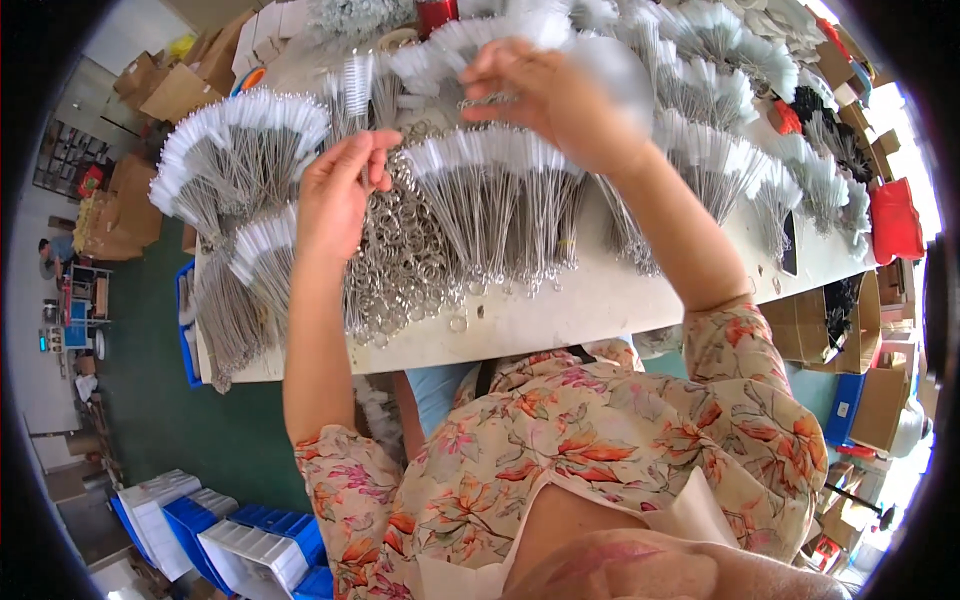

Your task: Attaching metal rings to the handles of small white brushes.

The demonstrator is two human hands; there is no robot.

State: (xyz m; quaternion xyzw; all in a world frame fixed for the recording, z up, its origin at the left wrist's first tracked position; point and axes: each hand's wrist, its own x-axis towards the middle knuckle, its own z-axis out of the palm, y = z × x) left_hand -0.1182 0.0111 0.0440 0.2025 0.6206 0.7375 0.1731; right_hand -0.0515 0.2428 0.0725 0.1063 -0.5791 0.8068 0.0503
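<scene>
My left hand [340, 190] is closed, thumb against fingertips, around the wire stem of a brush whose white bristle head [357, 85] stands upright above the fingers. Higher and to the right, my right hand [565, 105] hovers over the bundles, its fingers curled and slightly blurred. Something thin and silvery shows by those fingertips, too unclear to name. Beside my left hand spreads a heap of metal rings [400, 265]. Right of the heap lie bundles of wire-stemmed brushes [480, 200] with white bristle ends. More brushes [240, 140] fan out on the left.
The pale table [560, 320] carries further brush bundles [700, 90] along its far and right sides. A red bag [897, 220] sits at the right end, above cardboard boxes [800, 325]. Blue and white bins [250, 550] are stacked on the green floor at lower left.
</scene>
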